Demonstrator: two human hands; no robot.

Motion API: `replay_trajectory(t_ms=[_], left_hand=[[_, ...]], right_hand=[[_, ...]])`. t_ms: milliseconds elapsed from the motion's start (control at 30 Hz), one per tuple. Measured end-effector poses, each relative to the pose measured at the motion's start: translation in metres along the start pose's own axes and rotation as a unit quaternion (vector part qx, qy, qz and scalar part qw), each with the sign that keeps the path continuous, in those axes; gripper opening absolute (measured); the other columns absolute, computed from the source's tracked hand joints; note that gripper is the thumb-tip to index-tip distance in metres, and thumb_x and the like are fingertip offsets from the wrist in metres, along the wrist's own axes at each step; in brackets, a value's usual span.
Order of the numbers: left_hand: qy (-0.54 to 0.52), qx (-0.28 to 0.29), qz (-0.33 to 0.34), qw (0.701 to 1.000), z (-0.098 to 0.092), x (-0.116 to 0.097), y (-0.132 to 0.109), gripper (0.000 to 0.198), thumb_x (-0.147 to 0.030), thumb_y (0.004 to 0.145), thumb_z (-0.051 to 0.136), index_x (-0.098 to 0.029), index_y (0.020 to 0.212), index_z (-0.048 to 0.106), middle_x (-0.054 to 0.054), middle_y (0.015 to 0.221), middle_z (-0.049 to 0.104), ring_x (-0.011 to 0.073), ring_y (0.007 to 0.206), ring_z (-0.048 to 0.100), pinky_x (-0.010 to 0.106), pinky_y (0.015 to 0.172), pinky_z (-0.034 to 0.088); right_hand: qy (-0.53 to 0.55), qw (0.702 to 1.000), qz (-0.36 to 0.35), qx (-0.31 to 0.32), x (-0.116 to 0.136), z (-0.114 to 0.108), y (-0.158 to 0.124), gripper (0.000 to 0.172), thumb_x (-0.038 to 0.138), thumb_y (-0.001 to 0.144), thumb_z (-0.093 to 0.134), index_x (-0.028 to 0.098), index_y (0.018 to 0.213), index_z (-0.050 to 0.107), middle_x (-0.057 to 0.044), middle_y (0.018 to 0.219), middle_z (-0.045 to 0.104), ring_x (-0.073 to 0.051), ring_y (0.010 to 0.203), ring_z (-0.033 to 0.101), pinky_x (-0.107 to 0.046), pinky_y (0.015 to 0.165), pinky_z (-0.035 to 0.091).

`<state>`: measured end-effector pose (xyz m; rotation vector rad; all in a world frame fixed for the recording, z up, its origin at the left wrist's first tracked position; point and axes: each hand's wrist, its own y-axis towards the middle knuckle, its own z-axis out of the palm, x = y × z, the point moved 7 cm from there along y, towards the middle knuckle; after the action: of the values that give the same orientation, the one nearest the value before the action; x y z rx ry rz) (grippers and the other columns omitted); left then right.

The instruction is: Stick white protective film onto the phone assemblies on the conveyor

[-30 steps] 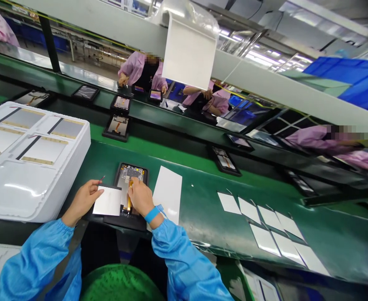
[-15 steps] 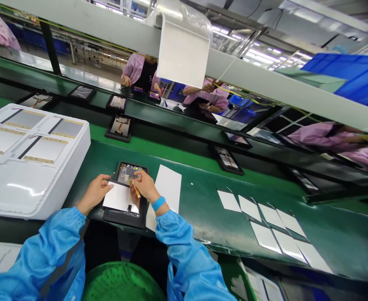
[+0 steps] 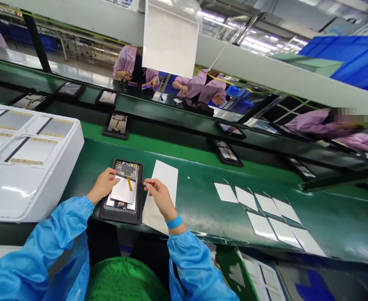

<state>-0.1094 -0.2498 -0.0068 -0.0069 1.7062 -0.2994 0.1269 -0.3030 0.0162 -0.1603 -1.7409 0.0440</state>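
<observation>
Left hand (image 3: pixel 102 186), fingers (image 3: pixel 112 171) pinching a white rectangular sheet (image 3: pixel 123 191) on one black-framed tablet (image 3: pixel 119 218), right hand (image 3: pixel 158 198) just beside, fingers closed, grasp unclear, near one long white paper sheet (image 3: pixel 163 175), seven small white sheets (image 3: pixel 260 225) on the green table (image 3: pixel 196 188)

Tablet (image 3: pixel 128 169) lying flat in a black tray (image 3: pixel 120 216), back open, circuit board bare at the far end. Orange flex ribbon (image 3: pixel 129 184) runs from the board down over a white sheet (image 3: pixel 123 190), which covers the tablet's middle; pale edges show around it. Left hand (image 3: pixel 102 186): fingers at the sheet's upper left corner, touching. Right hand (image 3: pixel 159 196): off the tablet, thumb and forefinger pinched together, resting over a long white paper strip (image 3: pixel 163 177) just beside the tray. Anything in the pinch too small to tell.
</observation>
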Motion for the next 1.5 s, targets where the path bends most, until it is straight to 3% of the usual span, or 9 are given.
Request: replay_trajectory(t_ms=[267,400,567,800,1000,1267,1367,1500], left_hand=[[0.016,-0.006,0.016,1.0,0.001,0.0,0.001,0.034,-0.036,0.07,0.068,-0.021,0.094,0.049,-0.003,0.068,0.064,0.0154,0.058,0.061,0.025,0.054,0.043],[0.022,-0.015,0.017,1.0,0.002,-0.001,0.001,0.034,-0.035,0.068,0.068,-0.021,0.092,0.049,-0.003,0.066,0.063,0.0151,0.058,0.059,0.025,0.054,0.042],[0.022,-0.015,0.012,1.0,0.003,-0.002,0.001,0.034,-0.034,0.067,0.07,-0.022,0.091,0.049,-0.004,0.065,0.061,0.0149,0.058,0.059,0.025,0.055,0.041],[0.079,-0.02,0.036,0.996,0.002,-0.002,0.003,0.027,-0.03,0.072,0.066,-0.021,0.092,0.05,-0.003,0.067,0.062,0.0148,0.06,0.059,0.025,0.057,0.04],[0.102,-0.023,0.048,0.993,0.002,0.004,0.007,0.024,-0.029,0.075,0.064,-0.021,0.093,0.049,-0.003,0.067,0.062,0.0154,0.062,0.059,0.025,0.059,0.04],[0.144,-0.044,0.076,0.986,0.0,-0.009,0.003,0.02,-0.025,0.074,0.064,-0.022,0.09,0.052,-0.002,0.073,0.06,0.0162,0.067,0.058,0.028,0.066,0.043],[0.177,-0.068,0.089,0.978,-0.003,-0.014,0.001,0.018,-0.023,0.073,0.065,-0.022,0.087,0.053,-0.001,0.078,0.06,0.0166,0.07,0.058,0.029,0.069,0.044],[0.259,-0.055,0.091,0.96,0.0,-0.016,0.002,0.015,-0.021,0.078,0.063,-0.021,0.089,0.054,0.0,0.076,0.06,0.0175,0.07,0.058,0.029,0.069,0.043]], right_hand=[[-0.091,0.994,-0.058,0.004,-0.001,0.013,-0.008,0.024,0.032,0.087,0.055,0.02,0.105,0.067,-0.006,0.1,0.071,-0.019,0.089,0.067,-0.031,0.073,0.054],[-0.16,0.98,-0.116,0.002,0.012,0.02,-0.012,0.023,0.028,0.091,0.051,0.022,0.105,0.068,-0.007,0.116,0.068,-0.02,0.105,0.064,-0.031,0.079,0.053],[-0.201,0.969,-0.14,0.022,0.017,0.027,-0.016,0.025,0.023,0.092,0.048,0.022,0.104,0.069,-0.008,0.124,0.066,-0.02,0.113,0.062,-0.032,0.083,0.054],[-0.253,0.948,-0.183,0.067,0.017,0.038,-0.021,0.028,0.017,0.095,0.048,0.023,0.109,0.072,-0.007,0.125,0.068,-0.02,0.119,0.06,-0.04,0.105,0.046],[-0.296,0.929,-0.201,0.097,0.018,0.046,-0.024,0.029,0.014,0.094,0.051,0.022,0.112,0.072,-0.007,0.125,0.068,-0.022,0.119,0.057,-0.043,0.104,0.048],[-0.331,0.915,-0.213,0.089,0.016,0.053,-0.024,0.028,0.011,0.089,0.059,0.02,0.112,0.073,-0.01,0.127,0.067,-0.024,0.117,0.057,-0.044,0.102,0.049],[-0.338,0.913,-0.211,0.091,0.017,0.056,-0.025,0.029,0.01,0.087,0.062,0.02,0.113,0.072,-0.01,0.128,0.066,-0.025,0.117,0.057,-0.045,0.102,0.049],[-0.349,0.908,-0.211,0.091,0.016,0.057,-0.027,0.03,0.01,0.087,0.063,0.02,0.113,0.072,-0.01,0.129,0.066,-0.025,0.118,0.056,-0.046,0.102,0.049]])
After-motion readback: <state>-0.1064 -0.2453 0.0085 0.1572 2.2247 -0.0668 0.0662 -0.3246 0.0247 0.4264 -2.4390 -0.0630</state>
